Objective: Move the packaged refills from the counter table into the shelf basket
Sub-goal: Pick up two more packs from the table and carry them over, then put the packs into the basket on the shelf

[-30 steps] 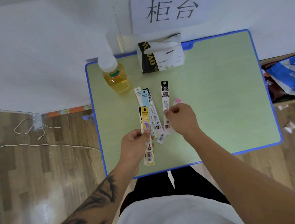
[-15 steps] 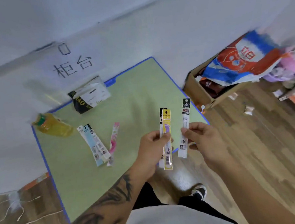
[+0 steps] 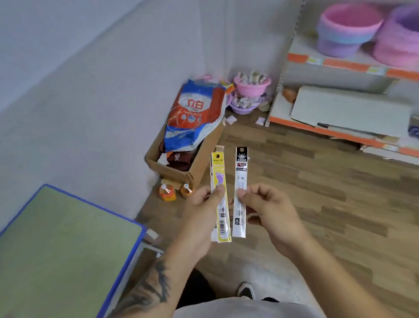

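Up on the shelf to the right, well apart from both hands, sit the baskets (image 3: 349,27), nearer the right hand (image 3: 266,207) pinching the white refill (image 3: 240,181) upright, while the left hand (image 3: 205,210) grips the yellow refill (image 3: 218,173).

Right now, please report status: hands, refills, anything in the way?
Left hand grips yellow refill pack, another pack behind. Right hand pinches white refill pack. Shelf baskets ahead, open floor between.
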The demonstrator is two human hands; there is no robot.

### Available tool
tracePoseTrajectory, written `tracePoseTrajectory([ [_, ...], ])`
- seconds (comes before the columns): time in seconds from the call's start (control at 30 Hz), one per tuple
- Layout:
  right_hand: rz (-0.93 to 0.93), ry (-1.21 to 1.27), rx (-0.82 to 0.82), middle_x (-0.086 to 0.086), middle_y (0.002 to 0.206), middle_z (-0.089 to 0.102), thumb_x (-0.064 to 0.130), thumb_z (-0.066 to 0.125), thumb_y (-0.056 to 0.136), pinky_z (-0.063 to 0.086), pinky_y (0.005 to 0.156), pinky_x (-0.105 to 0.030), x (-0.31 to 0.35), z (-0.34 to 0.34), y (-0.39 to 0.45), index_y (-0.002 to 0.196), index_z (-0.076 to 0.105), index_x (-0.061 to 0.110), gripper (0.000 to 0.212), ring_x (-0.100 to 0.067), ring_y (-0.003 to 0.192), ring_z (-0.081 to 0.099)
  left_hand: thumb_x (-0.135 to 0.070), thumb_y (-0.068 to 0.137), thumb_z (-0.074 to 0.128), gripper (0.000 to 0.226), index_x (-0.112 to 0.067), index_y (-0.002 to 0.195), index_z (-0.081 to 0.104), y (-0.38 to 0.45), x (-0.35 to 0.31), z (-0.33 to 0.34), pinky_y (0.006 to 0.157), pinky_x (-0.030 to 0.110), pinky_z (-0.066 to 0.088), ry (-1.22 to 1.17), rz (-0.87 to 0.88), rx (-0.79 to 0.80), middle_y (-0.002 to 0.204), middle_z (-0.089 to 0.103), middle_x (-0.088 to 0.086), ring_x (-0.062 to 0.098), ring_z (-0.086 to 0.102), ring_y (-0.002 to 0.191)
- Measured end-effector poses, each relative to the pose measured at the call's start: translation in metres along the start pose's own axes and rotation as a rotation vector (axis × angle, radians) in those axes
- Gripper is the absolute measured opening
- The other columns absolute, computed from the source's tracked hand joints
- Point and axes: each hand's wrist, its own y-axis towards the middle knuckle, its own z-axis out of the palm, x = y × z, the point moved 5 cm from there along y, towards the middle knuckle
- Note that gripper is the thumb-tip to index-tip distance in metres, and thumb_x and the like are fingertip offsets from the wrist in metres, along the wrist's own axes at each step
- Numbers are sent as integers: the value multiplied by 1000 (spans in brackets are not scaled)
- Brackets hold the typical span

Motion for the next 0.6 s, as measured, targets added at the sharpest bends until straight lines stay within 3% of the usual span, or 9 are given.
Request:
tracePoseTrajectory([
  [0.2, -39, 118, -144, -23, 96, 76, 26, 74, 94, 46, 77, -44, 37, -83, 38, 90, 69, 6, 21, -33, 80, 63, -30, 104, 62, 19, -14, 101, 72, 44, -40, 104, 88, 55, 60, 171, 70, 140, 100, 76, 17, 39, 74, 96],
  [0.27, -46, 137, -199, -25, 95, 74, 29, 75, 93, 45, 76, -43, 50, -107, 57, 89, 69, 7, 23, -31, 79, 59, -32, 102, 64, 20, -16, 94, 73, 69, -50, 136, 83, 51, 60, 207, 87, 179, 94, 76, 15, 33, 74, 85],
  [0.33, -64, 155, -240, -35, 99, 67, 35, 78, 87, 48, 74, -47, 67, -127, 79, 90, 68, 4, 33, -32, 78, 57, -30, 103, 63, 20, -15, 92, 71, 97, -59, 169, 61, 37, 60, 207, 75, 240, 81, 74, 9, 20, 71, 69],
  [0.4, -71, 170, -262, -37, 96, 66, 36, 78, 87, 52, 76, -58, 86, -147, 107, 96, 68, 0, 39, -33, 75, 60, -29, 103, 62, 20, -15, 92, 70, 128, -70, 199, 55, 23, 53, 207, 66, 286, 76, 71, 3, 11, 68, 63],
  [0.47, -71, 163, -303, -20, 77, 70, 28, 74, 94, 51, 76, -53, 107, -168, 141, 94, 68, 0, 28, -25, 66, 59, -32, 102, 64, 23, -12, 92, 69, 163, -86, 229, 62, 29, 54, 229, 50, 312, 80, 70, 12, 17, 68, 67],
  [0.53, -74, 151, -342, -4, 67, 63, 26, 73, 95, 45, 76, -44, 133, -186, 177, 87, 69, 9, 19, -17, 60, 50, -32, 102, 64, 27, -5, 97, 66, 197, -108, 257, 55, 35, 52, 179, 34, 332, 78, 67, 16, 24, 63, 58],
  [0.6, -79, 149, -370, -1, 65, 58, 24, 72, 96, 46, 74, -41, 163, -200, 214, 84, 68, 12, 17, -14, 57, 49, -29, 103, 63, 29, 0, 100, 62, 232, -133, 282, 45, 31, 47, 139, 24, 348, 74, 64, 15, 24, 56, 50],
])
